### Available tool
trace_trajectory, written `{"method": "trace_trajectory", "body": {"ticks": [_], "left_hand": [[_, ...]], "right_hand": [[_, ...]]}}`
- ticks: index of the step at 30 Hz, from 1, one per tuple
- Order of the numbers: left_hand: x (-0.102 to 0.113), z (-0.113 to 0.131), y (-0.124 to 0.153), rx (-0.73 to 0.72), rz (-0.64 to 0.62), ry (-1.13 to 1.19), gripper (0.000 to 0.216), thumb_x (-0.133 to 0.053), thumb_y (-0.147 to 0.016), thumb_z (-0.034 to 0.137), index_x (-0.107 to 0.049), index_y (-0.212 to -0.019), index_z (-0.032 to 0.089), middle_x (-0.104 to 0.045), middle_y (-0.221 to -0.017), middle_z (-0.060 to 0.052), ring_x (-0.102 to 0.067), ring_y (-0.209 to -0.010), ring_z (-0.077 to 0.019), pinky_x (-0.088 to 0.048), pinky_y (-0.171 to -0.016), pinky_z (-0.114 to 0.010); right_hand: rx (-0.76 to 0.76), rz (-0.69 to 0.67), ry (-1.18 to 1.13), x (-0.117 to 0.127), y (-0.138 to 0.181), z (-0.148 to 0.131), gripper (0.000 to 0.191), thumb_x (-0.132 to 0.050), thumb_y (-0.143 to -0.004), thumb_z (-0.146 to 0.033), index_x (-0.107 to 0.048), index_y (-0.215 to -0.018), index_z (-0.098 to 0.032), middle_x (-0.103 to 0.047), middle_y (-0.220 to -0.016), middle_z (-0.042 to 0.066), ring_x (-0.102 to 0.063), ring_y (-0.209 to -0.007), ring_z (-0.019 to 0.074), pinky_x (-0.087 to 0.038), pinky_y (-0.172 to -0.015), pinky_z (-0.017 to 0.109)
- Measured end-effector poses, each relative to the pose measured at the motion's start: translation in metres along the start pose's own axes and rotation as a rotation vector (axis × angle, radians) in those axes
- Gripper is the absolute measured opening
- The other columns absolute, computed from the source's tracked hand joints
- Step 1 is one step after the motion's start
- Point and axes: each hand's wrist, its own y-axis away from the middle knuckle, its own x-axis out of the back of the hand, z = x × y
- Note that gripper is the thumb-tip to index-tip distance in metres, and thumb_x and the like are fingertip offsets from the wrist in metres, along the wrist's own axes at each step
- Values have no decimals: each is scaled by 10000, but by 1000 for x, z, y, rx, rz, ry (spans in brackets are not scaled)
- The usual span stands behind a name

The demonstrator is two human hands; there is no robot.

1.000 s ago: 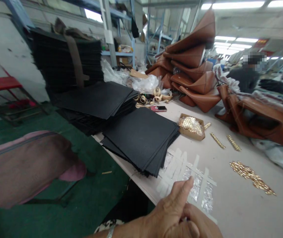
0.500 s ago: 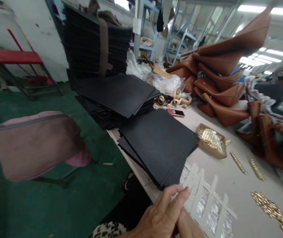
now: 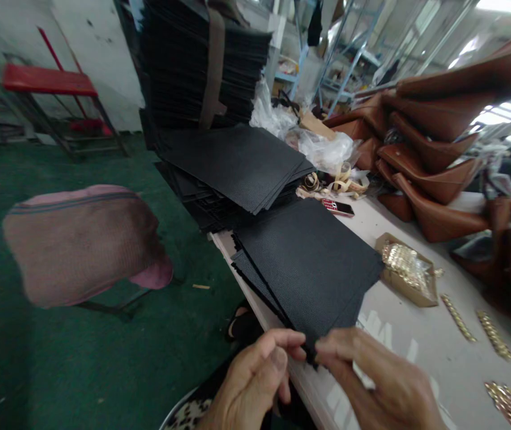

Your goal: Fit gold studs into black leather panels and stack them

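Black leather-like sheets lie in a loose pile at the table edge, their near corner pointing toward me. My left hand is left of that corner, fingers bent and thumb apart, with nothing seen in it. On the other side, my right hand has its fingertips drawn together right at the corner. Whether they pinch a sheet or something small is unclear. White tape strips, partly covered by my right hand, lie on the table.
A cardboard box of gold chain pieces stands right of the sheets, with gold chains nearby. Behind are a red phone, a tall black stack and brown leather pieces. A covered stool stands left.
My hands were clasped together over the tape strips. They have parted, the right one now by the sheets' corner. The whole view has shifted, moving the scene rightward.
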Motion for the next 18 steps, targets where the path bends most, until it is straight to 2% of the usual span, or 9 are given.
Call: {"method": "trace_trajectory", "body": {"ticks": [2,4,7,9,11,12,15,17,18], "left_hand": [[5,3,-2,63,73,69,431,-440,-947,565,-595,-1190,245,-641,-1020,-56,-522,-640,-103,-422,-574,-235],[11,3,-7,37,125,99,439,-497,-925,562,-541,-1244,264,-612,-1073,-55,-502,-633,-88,-355,-502,-210],[16,5,-15,25,214,118,476,-510,-930,528,-460,-1334,281,-588,-1128,-62,-500,-652,-90,-292,-446,-193],[18,7,-17,36,262,149,507,-539,-916,515,-450,-1351,270,-581,-1163,-77,-508,-667,-94,-269,-424,-185],[19,9,-18,82,288,196,537,-580,-890,518,-458,-1346,261,-606,-1105,-70,-495,-633,-85,-248,-412,-173],[19,9,-18,110,286,215,534,-595,-878,530,-482,-1318,250,-628,-998,-47,-459,-574,-69,-230,-407,-166],[19,9,-20,184,236,251,429,-634,-851,550,-607,-1079,187,-559,-668,39,-332,-450,-30,-185,-393,-149],[18,10,-22,200,223,283,373,-669,-838,518,-638,-959,167,-576,-658,29,-393,-461,-38,-202,-381,-144],[18,10,-22,203,222,305,345,-681,-837,489,-650,-965,170,-621,-710,9,-468,-502,-56,-257,-388,-144]], "right_hand": [[16,106,121,9,-29,19,143,-624,-883,-216,-743,-932,-279,-756,-870,-2,-715,-776,161,-557,-697,244],[-34,179,222,12,-57,40,135,-627,-880,-257,-753,-929,-258,-768,-898,2,-725,-813,173,-556,-738,255],[-99,195,281,7,-86,65,193,-593,-882,-286,-770,-936,-229,-775,-934,27,-730,-863,205,-551,-805,293],[-131,172,283,2,-93,72,225,-574,-883,-294,-773,-952,-215,-775,-933,39,-728,-860,212,-547,-813,302],[-184,124,262,0,-88,72,242,-566,-888,-320,-773,-965,-223,-773,-875,32,-724,-787,205,-548,-759,299],[-216,97,246,0,-83,69,246,-566,-890,-337,-774,-968,-232,-768,-837,24,-715,-740,199,-546,-729,297],[-277,36,194,4,-59,59,254,-571,-890,-386,-777,-963,-255,-755,-791,12,-692,-683,188,-543,-720,300],[-303,2,142,6,-39,53,259,-577,-891,-413,-778,-968,-269,-758,-828,9,-693,-717,186,-546,-752,301],[-326,-17,111,7,-28,51,258,-581,-891,-427,-777,-971,-280,-760,-851,4,-693,-734,184,-548,-757,297]]}}
